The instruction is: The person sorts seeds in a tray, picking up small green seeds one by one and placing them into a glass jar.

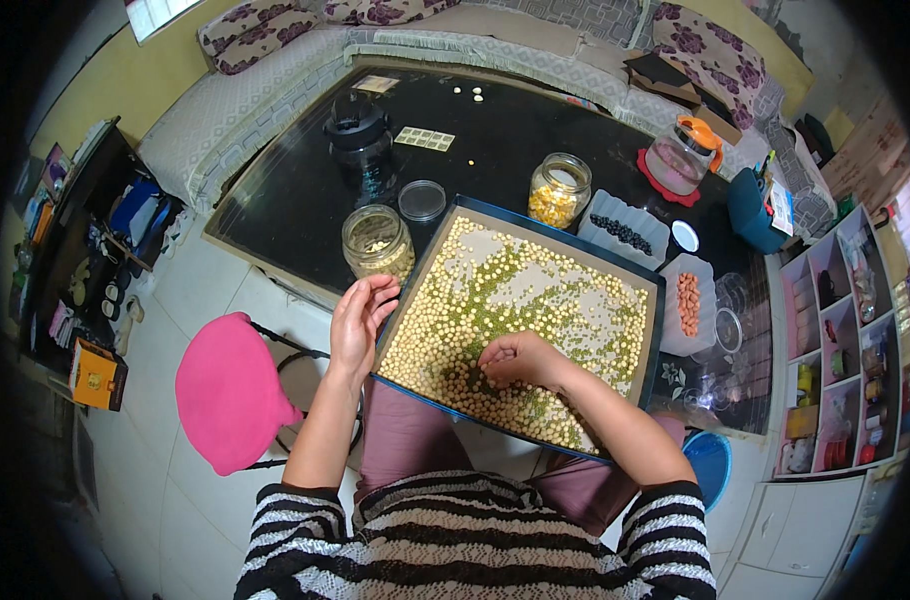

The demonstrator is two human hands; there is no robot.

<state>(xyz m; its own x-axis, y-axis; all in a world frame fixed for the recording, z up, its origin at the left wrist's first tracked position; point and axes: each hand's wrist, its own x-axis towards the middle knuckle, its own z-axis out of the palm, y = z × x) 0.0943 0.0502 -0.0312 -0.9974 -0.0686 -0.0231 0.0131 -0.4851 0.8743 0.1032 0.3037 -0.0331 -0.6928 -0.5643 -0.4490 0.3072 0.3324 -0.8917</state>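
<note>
A shallow tray with a blue rim (658,322) rests partly over my lap and the table edge. Pale yellow soybeans (410,345) and small green mung beans (492,281) lie mixed across its lining. My right hand (518,360) is low over the beans near the tray's front, fingers bent together; whether a bean is between them is hidden. At the tray's left edge, my left hand (363,319) is half curled with its fingers apart, and no object shows in it. Just beyond it stands an uncapped glass jar (378,244) with soybeans at the bottom.
The black table (290,180) also holds a jar of corn kernels (558,193), a plastic container of black beans (626,229), a container of peanuts (687,304), a dark lidded jug (359,142) and an orange-lidded pitcher (680,157). A pink stool (230,394) stands left.
</note>
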